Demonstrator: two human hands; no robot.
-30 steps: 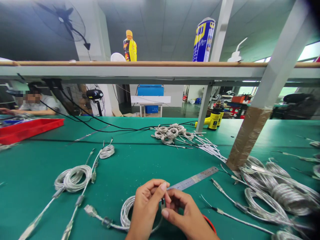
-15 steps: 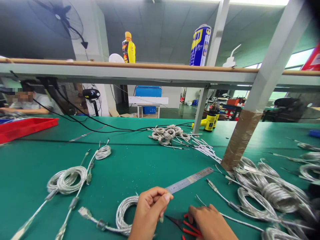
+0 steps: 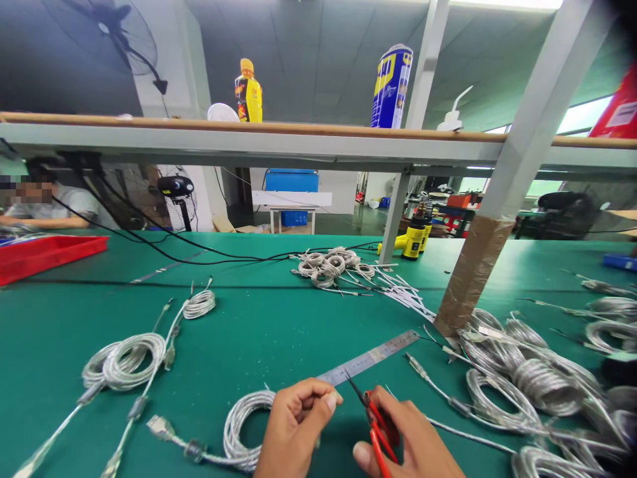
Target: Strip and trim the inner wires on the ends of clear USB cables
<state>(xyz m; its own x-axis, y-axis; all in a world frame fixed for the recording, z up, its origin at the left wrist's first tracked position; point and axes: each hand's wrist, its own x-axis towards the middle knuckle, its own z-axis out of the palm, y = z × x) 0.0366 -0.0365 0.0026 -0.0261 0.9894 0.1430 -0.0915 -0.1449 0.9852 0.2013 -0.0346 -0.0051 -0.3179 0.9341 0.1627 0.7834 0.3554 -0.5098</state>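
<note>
My left hand (image 3: 301, 425) is closed in a pinch at the bottom centre, beside a coiled clear cable (image 3: 239, 425) with a USB plug (image 3: 160, 427); what its fingertips hold is too small to tell. Just right of it, my right hand (image 3: 408, 431) grips red-handled pliers (image 3: 377, 428), their dark pointed tips raised toward the upper left. Behind both hands a steel ruler (image 3: 373, 357) lies slanted on the green table (image 3: 279, 325).
Coiled cables lie at left (image 3: 132, 362), in a large pile (image 3: 537, 385) at right, and in a bundle (image 3: 331, 265) further back near white strips. A taped post (image 3: 475, 272) stands right. Left are a red tray (image 3: 54, 255) and a seated person (image 3: 64, 202).
My right hand has picked the red pliers up off the table and turned their tips upward. My left hand keeps its pinch. The view has shifted slightly.
</note>
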